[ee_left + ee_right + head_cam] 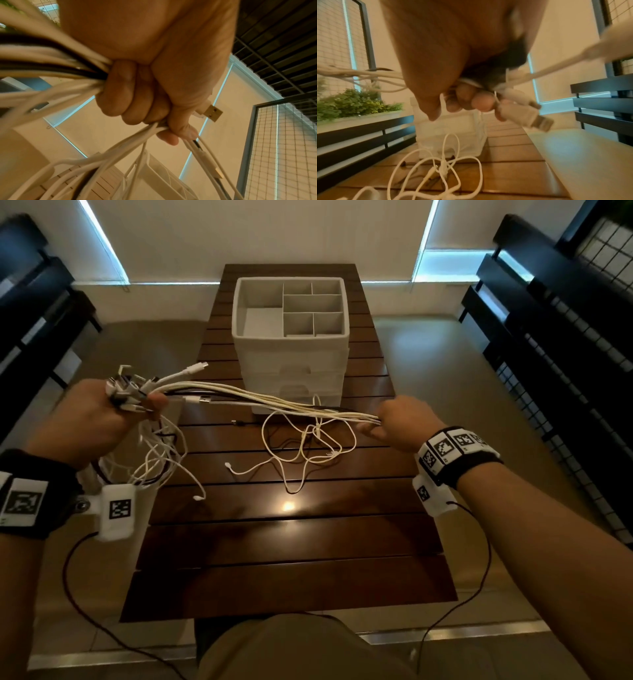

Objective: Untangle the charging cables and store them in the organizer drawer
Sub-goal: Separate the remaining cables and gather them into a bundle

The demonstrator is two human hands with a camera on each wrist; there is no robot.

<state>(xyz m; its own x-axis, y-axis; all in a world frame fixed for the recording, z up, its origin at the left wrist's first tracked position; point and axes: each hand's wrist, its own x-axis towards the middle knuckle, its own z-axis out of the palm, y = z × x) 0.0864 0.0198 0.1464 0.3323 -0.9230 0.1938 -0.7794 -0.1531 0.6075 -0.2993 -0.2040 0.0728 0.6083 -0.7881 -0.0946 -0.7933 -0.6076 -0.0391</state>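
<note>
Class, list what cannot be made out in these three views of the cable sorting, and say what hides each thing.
- Cable count in the bundle: strands overlap, head view.
- Left hand palm: curled fingers cover it, left wrist view.
- Right hand grip: motion blur, right wrist view.
- Organizer drawer contents: closed fronts, head view.

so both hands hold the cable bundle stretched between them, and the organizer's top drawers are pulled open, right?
Not the drawers: in the head view both drawers are closed. Only the organizer top tray is open. The left hand and right hand do hold the cable bundle stretched.
</note>
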